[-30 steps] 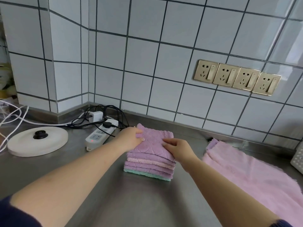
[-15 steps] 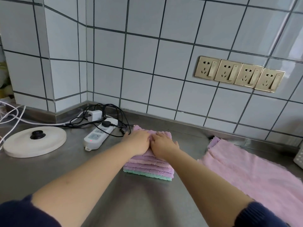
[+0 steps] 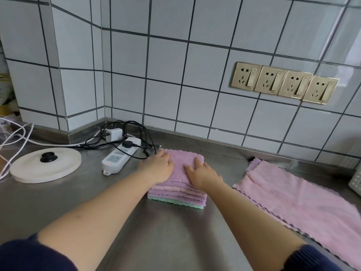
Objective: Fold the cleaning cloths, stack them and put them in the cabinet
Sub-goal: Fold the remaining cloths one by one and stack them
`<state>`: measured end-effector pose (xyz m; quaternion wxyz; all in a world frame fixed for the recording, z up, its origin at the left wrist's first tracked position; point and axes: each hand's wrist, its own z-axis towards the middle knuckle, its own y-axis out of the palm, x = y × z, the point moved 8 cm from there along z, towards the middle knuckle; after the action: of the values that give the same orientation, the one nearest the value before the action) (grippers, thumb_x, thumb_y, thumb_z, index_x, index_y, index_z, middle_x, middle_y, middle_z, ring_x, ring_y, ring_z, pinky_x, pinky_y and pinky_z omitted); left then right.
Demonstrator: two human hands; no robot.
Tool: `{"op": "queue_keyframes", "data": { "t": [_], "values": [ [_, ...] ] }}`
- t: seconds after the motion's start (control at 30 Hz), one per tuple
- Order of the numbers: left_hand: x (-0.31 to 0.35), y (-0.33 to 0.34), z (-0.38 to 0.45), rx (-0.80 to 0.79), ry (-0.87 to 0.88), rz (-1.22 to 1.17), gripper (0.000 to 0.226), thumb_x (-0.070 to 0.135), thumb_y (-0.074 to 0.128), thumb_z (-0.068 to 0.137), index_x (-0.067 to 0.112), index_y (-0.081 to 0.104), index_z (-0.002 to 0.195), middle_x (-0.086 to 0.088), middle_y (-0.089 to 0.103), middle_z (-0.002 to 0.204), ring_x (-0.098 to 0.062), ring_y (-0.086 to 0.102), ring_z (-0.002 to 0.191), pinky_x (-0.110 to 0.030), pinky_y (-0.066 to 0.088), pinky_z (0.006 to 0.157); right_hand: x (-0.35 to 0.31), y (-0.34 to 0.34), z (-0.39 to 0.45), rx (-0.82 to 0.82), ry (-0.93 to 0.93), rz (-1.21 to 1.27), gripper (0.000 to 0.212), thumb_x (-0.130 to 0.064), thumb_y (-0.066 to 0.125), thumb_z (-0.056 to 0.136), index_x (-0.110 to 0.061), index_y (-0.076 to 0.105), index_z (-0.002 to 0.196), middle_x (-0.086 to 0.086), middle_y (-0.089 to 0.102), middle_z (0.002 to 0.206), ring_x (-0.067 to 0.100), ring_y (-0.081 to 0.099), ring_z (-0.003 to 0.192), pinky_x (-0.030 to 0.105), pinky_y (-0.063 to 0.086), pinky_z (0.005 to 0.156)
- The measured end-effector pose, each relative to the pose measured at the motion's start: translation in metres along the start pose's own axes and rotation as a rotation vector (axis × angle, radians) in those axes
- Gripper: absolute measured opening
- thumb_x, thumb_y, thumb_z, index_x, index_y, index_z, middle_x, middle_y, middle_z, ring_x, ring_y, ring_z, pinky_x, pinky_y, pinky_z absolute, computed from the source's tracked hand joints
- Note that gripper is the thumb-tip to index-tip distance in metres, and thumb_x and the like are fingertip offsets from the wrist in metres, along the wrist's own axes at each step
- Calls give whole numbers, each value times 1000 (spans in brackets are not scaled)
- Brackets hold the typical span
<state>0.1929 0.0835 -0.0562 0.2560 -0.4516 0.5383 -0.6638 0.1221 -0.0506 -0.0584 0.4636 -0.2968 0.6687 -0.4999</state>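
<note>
Head view: both hands have slid apart since 0.5 s ago, left hand point(image 3: 159, 167) and right hand point(image 3: 203, 173) pressing flat-fingered on the cloth stack point(image 3: 180, 189), just right of the power strip point(image 3: 119, 156)

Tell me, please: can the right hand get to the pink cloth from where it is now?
Probably yes. The right hand lies flat on the stack, and the pink cloth is spread just to its right, with only bare counter between them.

Single head-worn wide-angle view, angled forward and down, close over the steel countertop point(image 3: 175, 241), facing the tiled wall point(image 3: 195, 75).
</note>
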Motion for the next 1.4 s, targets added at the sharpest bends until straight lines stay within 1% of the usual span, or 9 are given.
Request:
{"op": "queue_keyframes", "data": {
  "t": [0.1,0.23,0.4,0.57,0.73,0.97,1.07,1.2,1.4],
  "values": [
    [10,-18,-8,116,26,114,48,36,20,100,23,29,145,2,16,158,-21,16,144,-51,14,116,5,-12,-7,86,-33,40,60,-57,20,95,-26,24,146,6,30,152,28,28,139,56,20,113],
    [37,-37,-23,198,129,33,40,25,28,99,19,43,135,-3,49,138,-24,38,130,-41,40,98,38,-27,-26,147,-35,225,52,-47,25,99,-24,36,143,4,33,152,22,20,144,49,20,115],
    [82,-44,-36,195,183,-66,42,29,31,99,29,38,140,4,46,143,-20,42,130,-38,28,110,109,-50,-60,195,28,251,46,-39,33,100,-23,38,143,3,31,153,20,25,142,34,20,113],
    [155,-20,-52,84,285,-299,48,32,49,94,23,39,140,5,49,139,-20,53,118,-26,40,94,186,-73,-92,227,142,151,43,-39,41,98,-28,45,139,4,31,153,21,33,138,32,28,112],
    [217,47,-60,-126,362,-361,47,25,51,94,18,41,139,2,47,141,-15,49,123,-21,37,95,248,-73,-121,120,186,18,41,-40,48,95,-20,54,130,2,49,140,21,44,127,29,35,102],
    [262,95,-59,-121,472,-134,38,22,49,92,20,55,129,3,57,133,-17,53,119,-23,41,97,266,-70,-138,155,36,-277,43,-46,32,100,-32,45,138,-6,42,147,17,39,135,27,33,106],
    [273,100,-58,-49,496,-48,34,26,49,92,25,59,124,8,60,127,-13,54,116,-19,39,85,265,-71,-135,164,29,-332,39,-42,29,101,-28,54,127,-2,56,133,24,51,121,33,42,96],
    [276,103,-49,-32,470,-74,28,31,54,89,28,65,115,9,65,119,-14,58,108,-30,48,89,274,-78,-132,214,59,-260,37,-39,30,100,-21,63,103,6,66,108,29,58,100,32,41,73],
    [278,104,-35,75,438,-2,24,23,44,91,23,64,78,-2,68,92,-18,56,78,-28,35,62,282,-83,-129,278,88,-169,34,-36,36,97,-21,48,69,7,66,87,26,52,78,30,32,60]
  ]
}}
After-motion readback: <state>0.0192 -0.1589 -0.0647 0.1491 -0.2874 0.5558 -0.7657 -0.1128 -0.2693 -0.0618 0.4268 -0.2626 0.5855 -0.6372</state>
